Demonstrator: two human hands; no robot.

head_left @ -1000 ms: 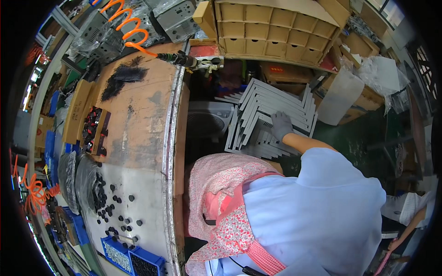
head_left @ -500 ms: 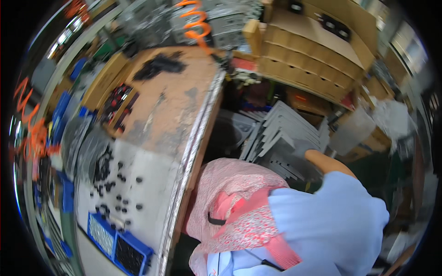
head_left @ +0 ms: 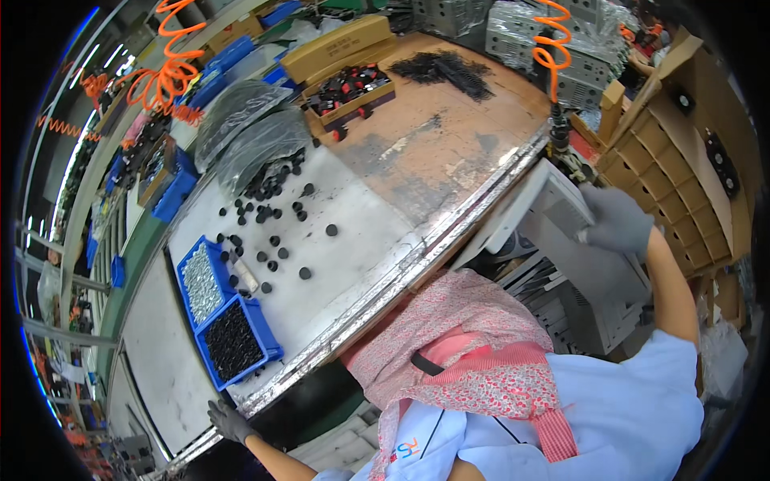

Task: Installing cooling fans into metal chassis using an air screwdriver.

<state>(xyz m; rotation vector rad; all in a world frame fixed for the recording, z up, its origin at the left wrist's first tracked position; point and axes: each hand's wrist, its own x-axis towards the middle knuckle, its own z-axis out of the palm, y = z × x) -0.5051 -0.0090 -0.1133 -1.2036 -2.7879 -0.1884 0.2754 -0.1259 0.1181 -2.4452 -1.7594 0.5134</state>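
My right hand (head_left: 618, 220), in a grey glove, is closed on the edge of a light grey sheet-metal panel (head_left: 553, 200) with bent sides. The panel is tilted beside the workbench edge, above a stack of similar grey panels (head_left: 553, 301). My gloved left hand (head_left: 230, 422) is at the bench's front edge near the blue bins, fingers apart and holding nothing. One blue bin (head_left: 278, 351) contains small black parts (head_left: 231, 341); the other contains small silvery parts (head_left: 201, 283). Loose round black caps (head_left: 274, 240) are scattered on the bench's pale surface.
On the bench (head_left: 353, 216) are clear plastic bags (head_left: 253, 120), a cardboard box (head_left: 349, 96) of red and black parts, and a pile of black strips (head_left: 449, 72). An orange coiled hose (head_left: 552, 40) hangs above the far edge. A compartmented carton (head_left: 666, 168) stands at right.
The view has swung toward the bench. My right hand has come up from the stack with a panel beside the bench, and my left hand has come into view.
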